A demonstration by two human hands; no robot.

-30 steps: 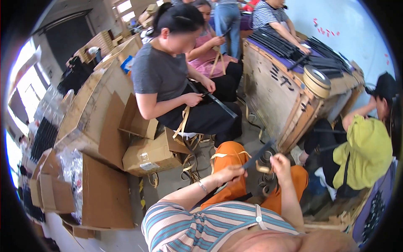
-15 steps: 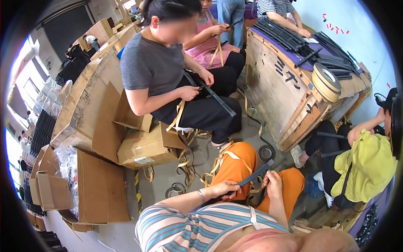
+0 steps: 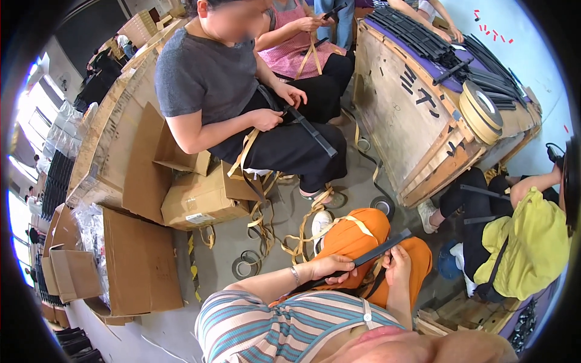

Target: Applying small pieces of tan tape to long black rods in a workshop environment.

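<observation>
Across my lap, over orange trousers (image 3: 370,227), a long flat black strip (image 3: 378,249) slants up to the right. My left hand (image 3: 338,268) is wrapped round its lower part, thumb on top. Close to the strip's upper part, my right hand (image 3: 397,266) is closed in a pinch, its fingertips at the strip's near edge. A narrow dark band (image 3: 379,279) hangs below the strip beside that hand; whether the fingers hold it or the strip's edge is hard to see. Loose tan tape (image 3: 358,224) lies over my left knee.
Ahead, a person in grey (image 3: 206,78) works on a similar black strip (image 3: 311,134). Tan ribbons (image 3: 266,233) and tape rolls (image 3: 247,264) lie on the floor. Cardboard boxes (image 3: 142,260) stand left. A wooden crate (image 3: 399,121) bears black strips and tape rolls (image 3: 481,110).
The view has shifted slightly, and my left shoe now shows. The strip's upper end sits a little farther right, with my hands still at it. The person ahead has opened the fingers of one hand.
</observation>
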